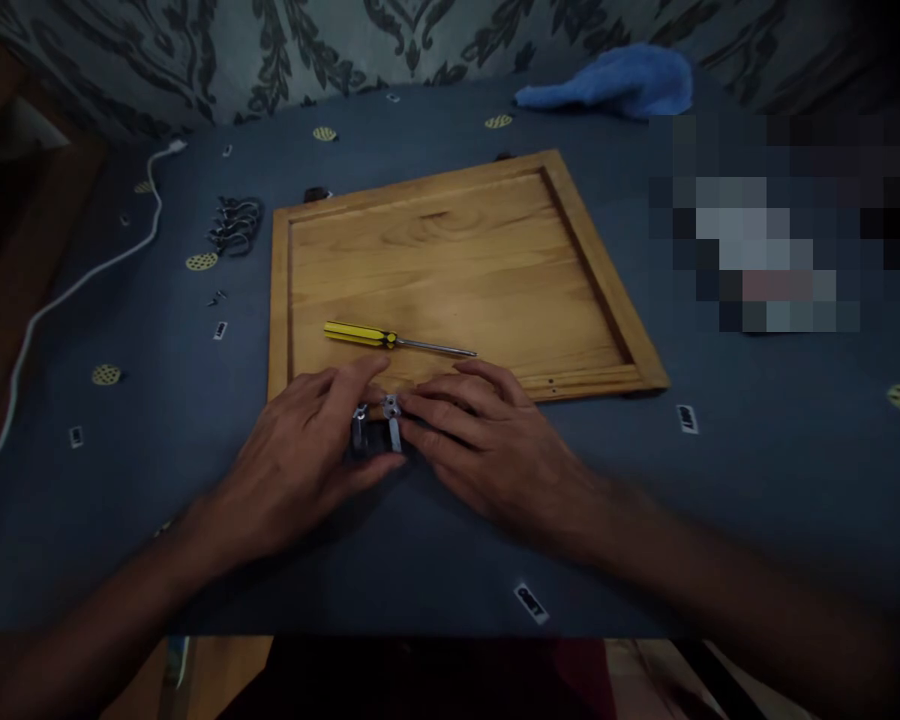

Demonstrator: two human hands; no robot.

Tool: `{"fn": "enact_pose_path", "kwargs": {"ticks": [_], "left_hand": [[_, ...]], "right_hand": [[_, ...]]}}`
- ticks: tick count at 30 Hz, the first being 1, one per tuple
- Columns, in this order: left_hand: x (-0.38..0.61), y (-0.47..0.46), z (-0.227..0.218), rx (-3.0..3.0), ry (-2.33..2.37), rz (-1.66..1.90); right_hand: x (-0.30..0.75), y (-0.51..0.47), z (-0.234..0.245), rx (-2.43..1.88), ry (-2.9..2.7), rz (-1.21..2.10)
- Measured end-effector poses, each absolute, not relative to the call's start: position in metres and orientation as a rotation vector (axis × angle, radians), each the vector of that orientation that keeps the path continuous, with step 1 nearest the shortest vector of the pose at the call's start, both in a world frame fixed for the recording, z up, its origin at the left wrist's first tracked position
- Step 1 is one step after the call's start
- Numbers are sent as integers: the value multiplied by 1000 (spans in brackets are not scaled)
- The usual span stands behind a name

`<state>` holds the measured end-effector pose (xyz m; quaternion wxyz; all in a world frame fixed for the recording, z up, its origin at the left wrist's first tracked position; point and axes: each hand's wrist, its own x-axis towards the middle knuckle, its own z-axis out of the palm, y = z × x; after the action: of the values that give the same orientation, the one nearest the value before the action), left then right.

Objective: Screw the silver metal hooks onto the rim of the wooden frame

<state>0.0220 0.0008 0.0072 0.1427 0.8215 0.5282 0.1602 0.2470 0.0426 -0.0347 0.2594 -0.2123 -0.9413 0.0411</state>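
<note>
At the near edge of a framed wooden panel, both my hands are closed about a small shiny metal fitting with a dark middle. My left hand has its thumb below the fitting and its fingers curled over the left end. From the other side, my right hand pinches it with the fingertips; part of the fitting is hidden, and its exact kind does not show. Just beyond the hands, a yellow-and-black screwdriver lies on the panel, its shaft pointing right.
Several dark curved metal pieces lie left of the panel, with a few small screws nearer me. A white cable runs down the left side of the blue tablecloth. A blue cloth rests at the back right, near a blurred-out patch.
</note>
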Motion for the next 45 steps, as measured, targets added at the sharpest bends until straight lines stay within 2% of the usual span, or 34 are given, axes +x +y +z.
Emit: {"fn": "enact_pose_path", "kwargs": {"ticks": [18,45], "left_hand": [[18,-1,4,2300,1435,524],[22,1,0,2241,1545,490]], "right_hand": [[245,41,-34,-581,-2519,74],[247,39,-28,-626,-2565,89]]}}
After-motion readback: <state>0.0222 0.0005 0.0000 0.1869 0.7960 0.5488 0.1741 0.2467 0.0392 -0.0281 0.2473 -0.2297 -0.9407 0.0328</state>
